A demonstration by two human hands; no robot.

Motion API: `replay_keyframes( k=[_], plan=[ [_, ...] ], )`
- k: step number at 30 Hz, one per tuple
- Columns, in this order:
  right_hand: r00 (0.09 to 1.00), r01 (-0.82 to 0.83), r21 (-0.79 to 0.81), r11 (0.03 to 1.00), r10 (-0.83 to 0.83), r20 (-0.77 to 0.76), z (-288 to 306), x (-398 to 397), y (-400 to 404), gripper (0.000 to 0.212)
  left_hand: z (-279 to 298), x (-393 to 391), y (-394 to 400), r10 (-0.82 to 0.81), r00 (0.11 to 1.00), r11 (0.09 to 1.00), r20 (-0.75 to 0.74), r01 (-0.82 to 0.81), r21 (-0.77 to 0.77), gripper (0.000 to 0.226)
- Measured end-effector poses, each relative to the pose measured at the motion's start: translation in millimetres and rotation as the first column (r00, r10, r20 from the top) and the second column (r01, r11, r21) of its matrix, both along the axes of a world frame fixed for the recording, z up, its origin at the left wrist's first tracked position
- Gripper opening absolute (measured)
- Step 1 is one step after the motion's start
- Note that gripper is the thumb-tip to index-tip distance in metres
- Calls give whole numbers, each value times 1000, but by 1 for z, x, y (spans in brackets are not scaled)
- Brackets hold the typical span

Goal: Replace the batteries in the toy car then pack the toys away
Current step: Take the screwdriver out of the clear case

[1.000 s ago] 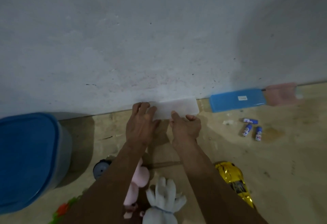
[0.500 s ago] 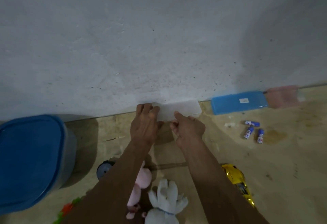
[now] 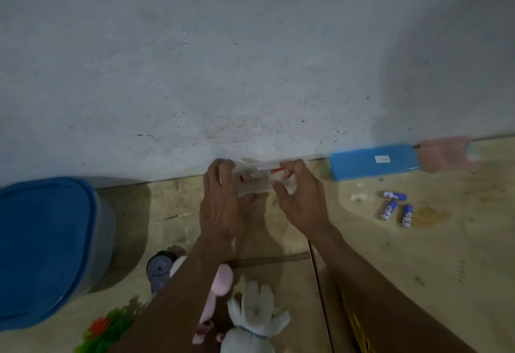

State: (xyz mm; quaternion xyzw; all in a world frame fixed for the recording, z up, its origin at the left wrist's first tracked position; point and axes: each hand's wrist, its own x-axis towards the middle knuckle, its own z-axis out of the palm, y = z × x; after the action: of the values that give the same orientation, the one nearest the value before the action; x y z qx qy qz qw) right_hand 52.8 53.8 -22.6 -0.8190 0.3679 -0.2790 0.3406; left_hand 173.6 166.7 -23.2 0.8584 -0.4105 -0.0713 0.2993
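Both hands are on a clear plastic box (image 3: 255, 182) that sits on the floor (image 3: 418, 255) right against the wall (image 3: 250, 59). The left hand (image 3: 223, 205) grips the left end of the clear plastic box with curled fingers. The right hand (image 3: 301, 199) grips the right end, with its thumb in front and its fingers over the top. Something red shows inside the box, but it is too blurry to tell what it is.

To the right of the box, a blue case (image 3: 373, 161) lies along the wall, and a pink case (image 3: 446, 153) touches its far end. Three small blue batteries (image 3: 395, 209) lie loose on the floor, well to the right of the box and a bit nearer than the blue case.

Far left of the box stands a big bin with a blue lid (image 3: 41, 249). Nearer than the box, under the arms, lie a pink soft toy (image 3: 220, 283), a white soft toy (image 3: 253, 319), a grey wheel (image 3: 158, 269) and a green and red toy (image 3: 103, 330). A bit of the yellow toy car (image 3: 358, 327) peeks out by the right arm.
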Motion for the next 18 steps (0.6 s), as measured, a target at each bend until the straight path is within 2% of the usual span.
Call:
replay_keyframes(
  k=[3,6,9,13,18],
  plan=[
    [989,-134,-224,965,117,-90,-9,-9,-11,29,-2,-1,2,2,1000,1000,-7,-2,-6,48],
    [972,-195,-271,943,148,-182,-9,-9,-22,44,-4,0,1,25,1000,1000,4,-25,-19,30],
    [946,-237,-297,925,150,-288,-8,-8,-28,59,-5,2,1,21,999,1000,40,-20,-12,36],
    [932,-224,-196,955,151,-328,0,-9,-27,66,-2,2,3,0,999,1000,38,0,7,48],
    [913,-232,-145,962,164,-374,12,-19,-18,70,5,1,10,4,1000,997,9,-5,80,76]
  ],
)
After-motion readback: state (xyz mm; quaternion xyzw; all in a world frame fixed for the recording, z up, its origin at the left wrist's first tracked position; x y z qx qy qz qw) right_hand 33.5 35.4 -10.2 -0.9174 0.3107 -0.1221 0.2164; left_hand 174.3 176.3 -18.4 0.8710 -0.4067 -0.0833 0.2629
